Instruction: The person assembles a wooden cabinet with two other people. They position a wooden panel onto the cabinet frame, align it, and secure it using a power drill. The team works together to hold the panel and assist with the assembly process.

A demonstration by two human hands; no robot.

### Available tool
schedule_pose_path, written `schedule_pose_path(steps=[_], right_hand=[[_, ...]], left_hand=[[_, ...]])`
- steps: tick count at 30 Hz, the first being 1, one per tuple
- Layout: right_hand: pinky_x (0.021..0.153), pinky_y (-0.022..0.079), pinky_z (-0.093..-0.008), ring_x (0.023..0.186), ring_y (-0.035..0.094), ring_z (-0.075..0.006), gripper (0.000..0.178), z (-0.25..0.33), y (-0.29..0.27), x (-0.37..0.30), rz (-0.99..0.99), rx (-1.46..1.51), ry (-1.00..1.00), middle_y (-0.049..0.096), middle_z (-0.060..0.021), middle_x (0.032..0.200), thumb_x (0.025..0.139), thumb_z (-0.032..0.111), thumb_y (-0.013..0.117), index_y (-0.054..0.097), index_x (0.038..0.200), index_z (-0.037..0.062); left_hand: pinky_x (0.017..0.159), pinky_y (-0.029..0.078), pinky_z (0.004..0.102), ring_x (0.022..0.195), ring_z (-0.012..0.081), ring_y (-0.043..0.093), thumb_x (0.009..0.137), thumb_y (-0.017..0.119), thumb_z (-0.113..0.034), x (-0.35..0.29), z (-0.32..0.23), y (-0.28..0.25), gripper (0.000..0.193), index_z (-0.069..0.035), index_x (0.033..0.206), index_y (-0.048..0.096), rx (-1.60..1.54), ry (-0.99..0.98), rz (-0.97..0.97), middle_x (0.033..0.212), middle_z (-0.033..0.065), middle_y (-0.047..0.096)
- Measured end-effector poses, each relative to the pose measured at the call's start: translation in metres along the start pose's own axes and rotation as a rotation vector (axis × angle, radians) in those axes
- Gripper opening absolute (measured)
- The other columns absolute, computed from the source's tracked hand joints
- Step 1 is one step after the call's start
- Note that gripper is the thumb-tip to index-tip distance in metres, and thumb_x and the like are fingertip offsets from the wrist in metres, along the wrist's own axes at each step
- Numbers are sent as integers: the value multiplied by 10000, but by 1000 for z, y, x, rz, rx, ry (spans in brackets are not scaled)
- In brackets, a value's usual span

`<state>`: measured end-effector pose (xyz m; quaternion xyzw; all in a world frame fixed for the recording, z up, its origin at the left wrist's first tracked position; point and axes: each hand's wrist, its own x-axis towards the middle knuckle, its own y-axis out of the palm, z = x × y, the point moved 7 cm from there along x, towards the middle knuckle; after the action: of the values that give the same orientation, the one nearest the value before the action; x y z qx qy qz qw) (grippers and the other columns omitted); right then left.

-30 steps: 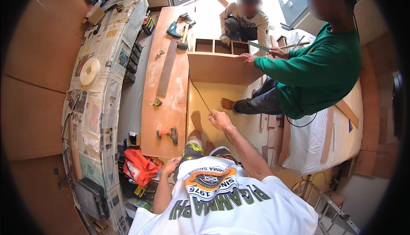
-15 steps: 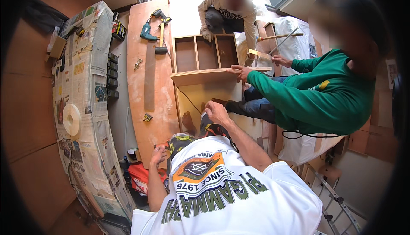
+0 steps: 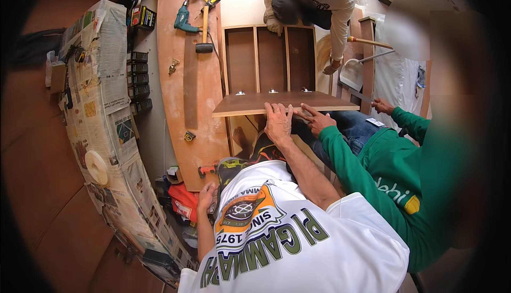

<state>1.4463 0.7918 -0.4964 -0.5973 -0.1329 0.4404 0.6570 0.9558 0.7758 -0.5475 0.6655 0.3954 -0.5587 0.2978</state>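
A brown door panel [image 3: 298, 101] with a pale edge juts toward me from an open wooden cabinet [image 3: 271, 59]; small metal hinges [image 3: 273, 91] show along their joint. My right hand [image 3: 278, 125] grips the panel's near edge, fingertips over the top. Beside it, a green-sleeved person's hand [image 3: 318, 121] touches the same edge. My left hand [image 3: 206, 197] is low at the long board's edge, holding nothing I can see, fingers loosely apart. Just above it lies a red-orange tool [image 3: 207, 170], its kind unclear.
The long board [image 3: 173, 106] bears a teal drill [image 3: 183, 20], a black-headed mallet [image 3: 204, 37] and a tape measure [image 3: 189, 136]. A newspaper-covered surface [image 3: 106, 106] stands left. A person in a light shirt [image 3: 338, 8] crouches behind the cabinet; the green-sleeved person [image 3: 351, 160] is close on my right.
My right hand has moved forward onto the panel edge. The panel has tilted, showing its brown face and the hinges. My left hand is now apart from the red-orange tool. The view has shifted.
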Motion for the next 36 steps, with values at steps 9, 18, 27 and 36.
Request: schedule_pose_path(steps=[9, 18, 27, 36], right_hand=[[1043, 393, -447, 1196, 600, -243, 407, -31, 29, 34, 21, 131, -193, 689, -30, 1246, 855, 93, 652, 692, 1253, 168], [970, 432, -445, 1118, 647, -241, 333, -30, 15, 88, 19, 97, -229, 725, -17, 1172, 891, 129, 635, 695, 1213, 183], [883, 455, -484, 1041, 667, -266, 203, -39, 1, 158, 41, 49, -211, 717, -67, 1023, 909, 131, 596, 695, 1079, 179], [865, 477, -478, 1042, 668, -271, 202, -44, 6, 229, 33, -18, -224, 710, -61, 1001, 867, 131, 631, 687, 1055, 178]], left_hand=[[922, 500, 332, 1199, 215, 630, 1022, 638, -438, -56, -13, 36, 577, -92, 1463, 501, -70, -113, -125, 1347, 91, 644], [1040, 469, 438, 1246, 259, 611, 1063, 569, -417, -63, -43, 55, 539, -95, 1486, 481, -81, -137, -165, 1340, 112, 650], [995, 505, 423, 1236, 264, 615, 1068, 563, -415, -66, -66, 56, 564, -93, 1519, 454, -51, -142, -167, 1396, 131, 614], [924, 514, 344, 1174, 227, 627, 1062, 571, -431, -64, -65, 40, 575, -87, 1511, 465, -52, -106, -167, 1369, 104, 628]])
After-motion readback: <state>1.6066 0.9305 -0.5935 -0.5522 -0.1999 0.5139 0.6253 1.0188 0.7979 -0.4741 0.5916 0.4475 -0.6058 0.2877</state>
